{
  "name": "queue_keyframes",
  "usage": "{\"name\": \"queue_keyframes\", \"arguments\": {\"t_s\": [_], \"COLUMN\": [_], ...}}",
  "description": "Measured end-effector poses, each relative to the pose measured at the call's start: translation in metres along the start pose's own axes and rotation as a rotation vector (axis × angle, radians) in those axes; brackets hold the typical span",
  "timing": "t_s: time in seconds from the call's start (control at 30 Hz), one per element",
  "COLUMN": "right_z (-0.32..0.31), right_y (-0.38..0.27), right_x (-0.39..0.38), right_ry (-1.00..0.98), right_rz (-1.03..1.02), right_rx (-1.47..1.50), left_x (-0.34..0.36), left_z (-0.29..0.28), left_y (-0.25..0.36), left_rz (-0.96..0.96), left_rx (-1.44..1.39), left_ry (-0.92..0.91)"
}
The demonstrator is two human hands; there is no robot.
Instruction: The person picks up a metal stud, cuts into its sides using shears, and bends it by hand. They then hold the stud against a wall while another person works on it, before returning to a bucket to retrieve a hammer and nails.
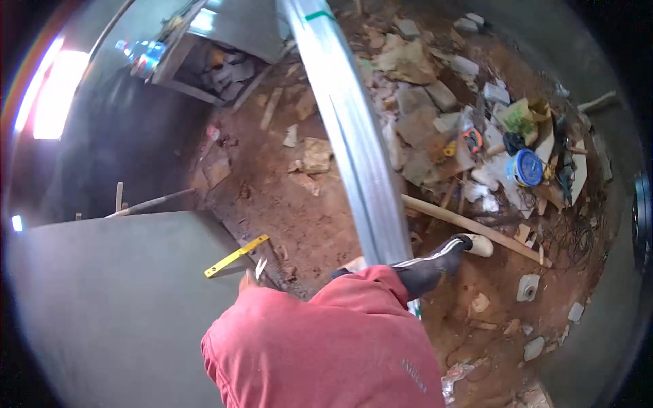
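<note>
Silvery metal profiles [347,129], long, ribbed and gathered under a green band [317,15], slant over the dirt floor [299,228] and pass behind the red garment [313,333]. They look stiff lengthwise, probably heavy together, slick and sharp-edged; gripping around both sides near the middle would balance them best. The left hand [247,281], mostly covered, reaches beside a pale pointed object [260,268] and a yellow level [237,256]; whether it grips anything, I cannot tell. The right hand is out of sight.
</note>
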State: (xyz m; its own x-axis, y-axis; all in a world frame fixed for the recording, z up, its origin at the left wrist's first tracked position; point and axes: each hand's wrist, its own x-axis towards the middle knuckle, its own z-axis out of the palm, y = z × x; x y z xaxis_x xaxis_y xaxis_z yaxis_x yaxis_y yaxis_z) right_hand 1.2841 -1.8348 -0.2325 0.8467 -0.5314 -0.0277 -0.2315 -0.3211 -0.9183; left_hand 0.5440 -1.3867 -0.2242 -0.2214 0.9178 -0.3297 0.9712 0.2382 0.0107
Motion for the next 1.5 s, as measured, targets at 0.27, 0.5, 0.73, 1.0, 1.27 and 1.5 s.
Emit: {"name": "queue_keyframes", "arguments": {"t_s": [0.27,0.5,0.73,1.0,1.27,1.5], "right_z": [0.044,0.186,0.346,0.481,0.438,0.335], "right_y": [-0.115,-0.230,-0.307,-0.406,-0.477,-0.506], "right_x": [-0.149,-0.312,-0.609,-1.294,-1.633,-1.828], "right_ry": [-0.174,-0.583,-1.230,-2.151,-2.568,-2.911], "right_rz": [-0.175,-0.331,-0.612,-0.452,-0.466,-0.409], "right_rx": [0.140,0.240,0.220,0.385,0.622,0.648], "left_x": [0.024,0.123,0.192,0.166,0.267,0.357], "left_z": [0.045,-0.037,0.023,0.053,-0.072,-0.074], "left_y": [-0.048,-0.018,-0.135,-0.338,-0.271,-0.195], "left_rz": [-0.240,-0.057,-0.506,-1.132,-1.239,-1.681], "left_rx": [-0.503,-0.870,-0.922,-0.900,-1.306,-1.582], "left_ry": [-0.187,-0.134,-0.121,0.013,-0.062,0.407]}}
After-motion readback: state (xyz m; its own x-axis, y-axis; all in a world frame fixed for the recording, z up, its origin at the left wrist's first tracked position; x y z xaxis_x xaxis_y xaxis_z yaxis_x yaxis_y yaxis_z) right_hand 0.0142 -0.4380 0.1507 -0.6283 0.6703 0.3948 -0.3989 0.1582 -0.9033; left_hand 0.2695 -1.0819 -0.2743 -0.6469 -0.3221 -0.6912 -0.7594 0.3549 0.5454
